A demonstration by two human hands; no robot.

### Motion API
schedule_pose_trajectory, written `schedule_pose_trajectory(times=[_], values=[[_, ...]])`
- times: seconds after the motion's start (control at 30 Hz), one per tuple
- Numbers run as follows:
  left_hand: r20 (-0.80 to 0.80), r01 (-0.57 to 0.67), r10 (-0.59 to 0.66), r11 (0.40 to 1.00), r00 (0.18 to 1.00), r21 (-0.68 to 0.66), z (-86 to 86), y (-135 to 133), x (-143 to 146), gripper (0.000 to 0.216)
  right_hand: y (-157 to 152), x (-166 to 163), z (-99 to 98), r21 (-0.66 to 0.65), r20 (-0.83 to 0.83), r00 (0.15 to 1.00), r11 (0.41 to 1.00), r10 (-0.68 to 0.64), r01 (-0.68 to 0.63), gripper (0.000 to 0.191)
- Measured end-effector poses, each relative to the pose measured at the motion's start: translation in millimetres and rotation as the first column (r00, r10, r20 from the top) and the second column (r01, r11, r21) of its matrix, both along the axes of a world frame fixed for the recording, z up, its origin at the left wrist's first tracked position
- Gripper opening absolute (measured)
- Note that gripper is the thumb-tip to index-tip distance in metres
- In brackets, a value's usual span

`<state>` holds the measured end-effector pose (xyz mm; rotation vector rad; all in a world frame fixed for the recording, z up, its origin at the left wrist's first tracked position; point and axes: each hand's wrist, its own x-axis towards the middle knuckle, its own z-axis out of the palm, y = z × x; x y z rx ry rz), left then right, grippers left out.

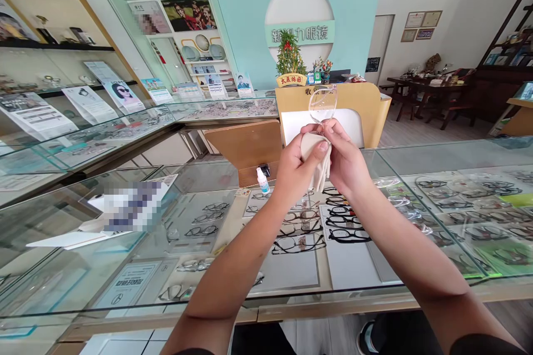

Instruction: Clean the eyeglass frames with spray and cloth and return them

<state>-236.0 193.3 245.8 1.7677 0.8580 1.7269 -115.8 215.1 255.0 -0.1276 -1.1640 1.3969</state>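
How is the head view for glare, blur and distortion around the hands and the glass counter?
Head view: daylight, even and bright; hands and cloth sharp; the clear lens is faint against the wall; glass counter shows pale reflections over the frames; wide-angle bending at the edges; paper on the counter is pixelated.

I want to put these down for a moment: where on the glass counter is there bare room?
The glass counter is bare under both hands, right of the small dropper bottle, and all along its right stretch. The left side is crowded by papers. The left hand and right hand hold a cloth and clear glasses.
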Motion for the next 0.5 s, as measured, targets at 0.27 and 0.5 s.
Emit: schedule_pose_trajectory(times=[0.27,0.5], values=[[0.059,-0.096,0.097,0.995,0.994,-0.015,-3.7,-2,0,0.047,-2,-4,1.2,0.019,0.035,0.999,1.0,0.024,-0.024,0.032],[-0.014,0.139,-0.141,0.985,0.99,-0.099,3.3,4,-16,0.052,1,5,3.3,-0.057,0.055,0.998,0.998,-0.01,0.013,0.033]])
